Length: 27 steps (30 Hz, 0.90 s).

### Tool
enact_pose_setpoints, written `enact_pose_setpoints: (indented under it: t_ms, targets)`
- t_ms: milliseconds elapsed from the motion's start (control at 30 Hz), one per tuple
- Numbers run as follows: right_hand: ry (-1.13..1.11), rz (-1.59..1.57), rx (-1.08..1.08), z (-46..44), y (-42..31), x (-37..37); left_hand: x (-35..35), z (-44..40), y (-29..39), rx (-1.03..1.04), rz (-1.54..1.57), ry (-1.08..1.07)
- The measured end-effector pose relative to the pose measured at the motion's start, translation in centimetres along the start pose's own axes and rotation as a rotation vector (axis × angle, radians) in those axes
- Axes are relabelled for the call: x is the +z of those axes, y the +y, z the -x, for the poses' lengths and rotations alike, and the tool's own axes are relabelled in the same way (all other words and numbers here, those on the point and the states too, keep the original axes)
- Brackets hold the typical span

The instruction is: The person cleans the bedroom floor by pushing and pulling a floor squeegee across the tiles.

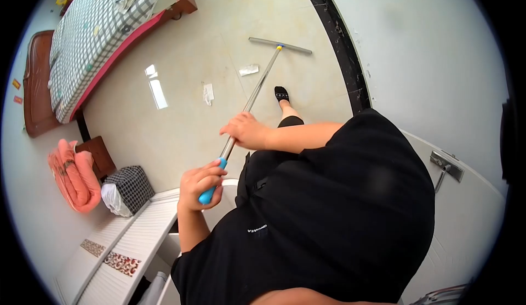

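Observation:
A long-handled floor squeegee [259,85] slants across the view, with a silver pole, a blue grip and a wide grey blade [296,48] that rests on the tiles. My left hand [200,185] is closed around the blue grip at the pole's near end. Further up the pole, my right hand [245,131] is wrapped round the metal. Two whitish scraps, a flat piece [249,70] and a crumpled piece [208,93], lie on the floor left of the pole. My foot in a black sock [281,93] stands to the right of it.
A bed [104,36] with a checked cover stands at upper left. Below it are a folded pink quilt [76,179], a checked bundle [134,187] and white cabinet doors [139,231]. Dark skirting [334,26] edges the right wall; a door with a handle [445,166] is beside me.

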State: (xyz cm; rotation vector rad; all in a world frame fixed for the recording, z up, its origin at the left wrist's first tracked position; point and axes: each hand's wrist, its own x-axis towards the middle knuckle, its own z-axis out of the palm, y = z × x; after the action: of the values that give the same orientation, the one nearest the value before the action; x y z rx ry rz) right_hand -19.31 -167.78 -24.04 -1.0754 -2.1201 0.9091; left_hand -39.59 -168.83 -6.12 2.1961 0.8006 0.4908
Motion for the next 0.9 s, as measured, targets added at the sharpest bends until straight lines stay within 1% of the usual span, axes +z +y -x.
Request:
enact_pose_setpoints:
  t_ms: [67, 133, 167, 233, 300, 367, 433, 467, 500, 533, 567, 600, 667, 767, 833, 900]
  targets:
    - [-0.041, -0.016, -0.040, 0.3, -3.3, 1.7, -1.1, 3.5, 2.5, -0.050, 0.003, 0.031]
    - [-0.143, -0.184, -0.117, 0.2, -6.0, 3.1, -2.2, 6.6, 4.0, -0.096, 0.005, 0.052]
    - [-0.120, -0.218, -0.185, 0.0, -6.9, 3.7, -2.6, 7.9, 4.6, -0.132, 0.043, 0.081]
    - [-0.135, -0.242, -0.232, -0.6, -7.8, 4.4, -2.9, 9.1, 5.5, -0.179, 0.079, 0.138]
    - [-0.124, -0.239, -0.291, -1.0, -8.3, 4.4, -3.0, 9.3, 6.0, -0.153, 0.082, 0.163]
    - [-0.144, -0.210, -0.280, -1.4, -8.4, 3.7, -3.4, 8.7, 6.2, -0.129, 0.090, 0.185]
    - [-0.180, -0.189, -0.271, -1.6, -8.5, 2.3, -3.7, 7.2, 7.0, -0.024, 0.030, 0.159]
    - [-0.102, -0.181, -0.293, -2.0, -8.1, 1.2, -3.4, 6.2, 6.8, -0.032, 0.034, 0.165]
    - [-0.019, -0.169, -0.317, -2.4, -7.3, 0.3, -3.2, 5.0, 6.4, 0.011, 0.066, 0.166]
    - [-0.023, -0.168, -0.318, -2.9, -6.2, -0.4, -3.2, 3.7, 5.7, 0.056, 0.098, 0.166]
    - [-0.005, -0.119, -0.313, -3.5, -5.0, -1.2, -3.1, 2.7, 4.6, 0.095, 0.104, 0.117]
    - [0.015, -0.068, -0.310, -4.2, -3.7, -2.2, -3.0, 1.3, 3.5, 0.098, 0.104, 0.120]
    - [0.025, -0.009, -0.299, -5.9, -0.9, -5.1, -2.5, -2.1, 1.6, 0.166, 0.162, 0.063]
    - [0.049, 0.045, -0.302, -8.7, 4.0, -8.7, -1.8, -7.8, -1.1, 0.171, 0.131, 0.100]
    - [0.074, 0.078, -0.181, -10.7, 7.7, -10.9, -1.1, -11.4, -3.4, 0.164, 0.115, 0.127]
    - [0.075, 0.116, -0.159, -13.0, 11.5, -13.1, -0.1, -15.3, -6.1, 0.134, 0.161, 0.179]
